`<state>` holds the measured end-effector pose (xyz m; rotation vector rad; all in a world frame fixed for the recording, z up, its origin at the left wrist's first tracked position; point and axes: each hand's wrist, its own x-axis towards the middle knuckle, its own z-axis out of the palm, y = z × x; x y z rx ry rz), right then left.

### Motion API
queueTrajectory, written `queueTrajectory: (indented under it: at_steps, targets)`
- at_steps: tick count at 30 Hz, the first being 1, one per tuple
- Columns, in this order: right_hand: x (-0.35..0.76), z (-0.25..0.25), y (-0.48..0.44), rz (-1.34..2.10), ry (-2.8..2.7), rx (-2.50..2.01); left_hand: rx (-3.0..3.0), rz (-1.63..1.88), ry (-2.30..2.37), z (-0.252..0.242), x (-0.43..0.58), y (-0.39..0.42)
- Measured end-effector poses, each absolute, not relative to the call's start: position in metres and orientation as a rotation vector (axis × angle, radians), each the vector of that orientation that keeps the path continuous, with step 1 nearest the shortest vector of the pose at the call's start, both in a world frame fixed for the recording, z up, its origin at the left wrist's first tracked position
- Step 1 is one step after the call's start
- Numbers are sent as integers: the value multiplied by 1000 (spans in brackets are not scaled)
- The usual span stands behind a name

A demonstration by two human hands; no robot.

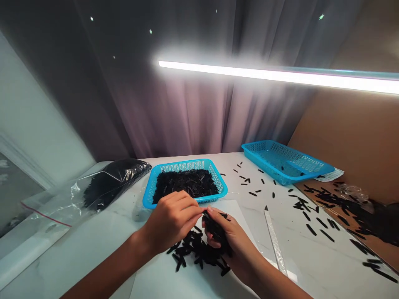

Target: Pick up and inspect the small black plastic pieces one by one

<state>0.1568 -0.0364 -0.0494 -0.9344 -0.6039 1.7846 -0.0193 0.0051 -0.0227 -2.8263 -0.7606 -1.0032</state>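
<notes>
The right hand [233, 236] is curled closed around a bunch of black pieces [215, 229], its thumb laid over the top; the left hand [174, 218] meets it from the left, fingertips drawn together at the right thumb's tip, though I cannot tell whether they pinch a piece; below both hands a loose heap [199, 254] of black pieces lies on a white sheet [156, 282] on the near tabletop [102, 245]. Just beyond, a blue basket [223, 189] is filled with more black pieces; left of it lies a clear plastic bag [115, 178] with black contents; on the right lies a white-handled tool [274, 241], dark tip pointing far; scattered pieces [311, 229] spread farther right, near a second blue basket [280, 171].
</notes>
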Motion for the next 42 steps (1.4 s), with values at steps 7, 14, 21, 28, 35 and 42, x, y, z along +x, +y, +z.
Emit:
queueTrajectory:
  at_steps: [7,14,21,28,35,42]
  targets:
    - [157,-49,-36,1697,-768,-958,-2868,-1212,-819,-22,-20,6]
    - [159,-49,-36,1636,-828,-981,-2906,-1349,-1062,-23,-20,8]
    - [159,-50,-36,1595,-830,-1014,-2897,-1408,-1002,-19,-20,7]
    - [160,-50,-34,1616,-821,-999,-2842,-1475,-924,-18,-18,6]
    - [160,-49,-35,1612,-827,-1004,-2854,-1512,-930,-18,-17,8]
    - [161,-48,-36,1603,-842,-990,-2855,-1468,-851,-18,-20,6]
